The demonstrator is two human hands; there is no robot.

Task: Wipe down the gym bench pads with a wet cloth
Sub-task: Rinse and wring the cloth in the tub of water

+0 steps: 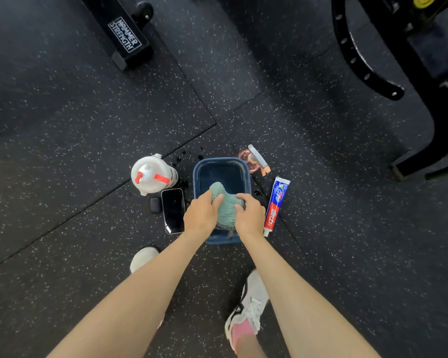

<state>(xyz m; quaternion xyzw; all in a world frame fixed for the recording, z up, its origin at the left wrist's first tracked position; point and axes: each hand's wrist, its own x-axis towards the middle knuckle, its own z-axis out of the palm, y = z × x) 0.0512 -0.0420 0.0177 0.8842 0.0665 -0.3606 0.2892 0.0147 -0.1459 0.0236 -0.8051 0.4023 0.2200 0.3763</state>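
Black rubber floor (62,125) flecked with white, laid in large tiles with seams crossing near the middle. At upper right, the curved black frame of a gym machine (429,120), drilled with a row of holes. At upper left, a black steel foot (126,34) lettered "Hammer Strength".

Low in the middle, a dark blue rectangular basin (221,161) standing on the floor, dark wet spots scattered on the floor just beyond its far rim. Over the basin's near half, a teal cloth (226,202) bunched upright and gripped from both sides: left hand (201,215) on its left flank, fingers curled over the fabric; right hand (250,215) on its right flank, fingers curled likewise. Cloth squeezed between the two hands, its top poking out beyond the fingers, a dark mesh patch showing at its lower end.

Left of the basin, a white bottle (151,174) with red strap. Just beside the basin on that side, a black phone (173,210) lying flat, and a small dark case (155,204) next to it. Right of the basin, a toothpaste tube (276,202) in blue, white and red. Near the far right corner, a pinkish item (254,158) with a grey bar, too blurred to name.

Nearest the camera, two pale shoes (248,303) under bare forearms.
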